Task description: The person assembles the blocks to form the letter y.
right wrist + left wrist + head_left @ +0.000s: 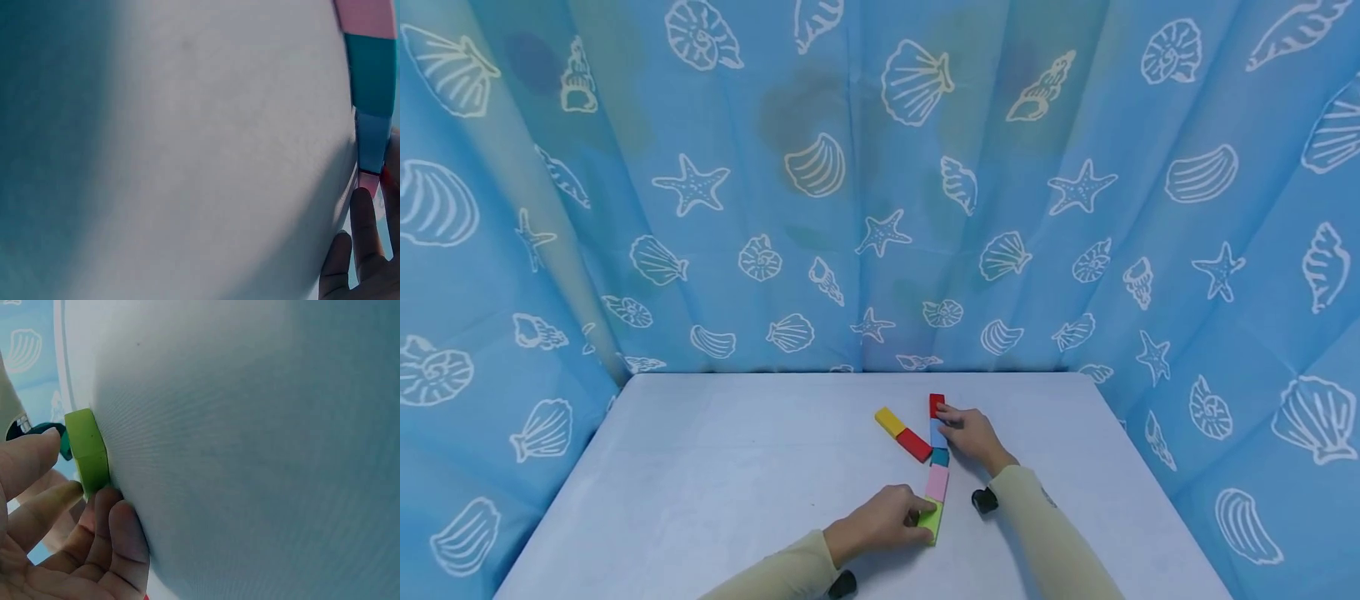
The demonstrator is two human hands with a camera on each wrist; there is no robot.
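A row of coloured blocks lies end to end on the white table. My left hand [887, 521] pinches the light green block [929, 523] at its near end, thumb and index finger on it; the left wrist view shows the fingers around the green block [87, 450]. Beyond it follow a pink block [937, 483], a teal block [940, 457], a blue block [937, 433] and a red block [936, 401]. My right hand [973, 435] touches the far part of the row, fingertips at the blue and red blocks, fingers fairly straight in the right wrist view.
A second red block [913, 445] and a yellow block [889, 421] form a slanting branch to the left, meeting the row near the teal block. Blue curtains [850, 208] with shell prints stand behind and beside the white table [737, 467].
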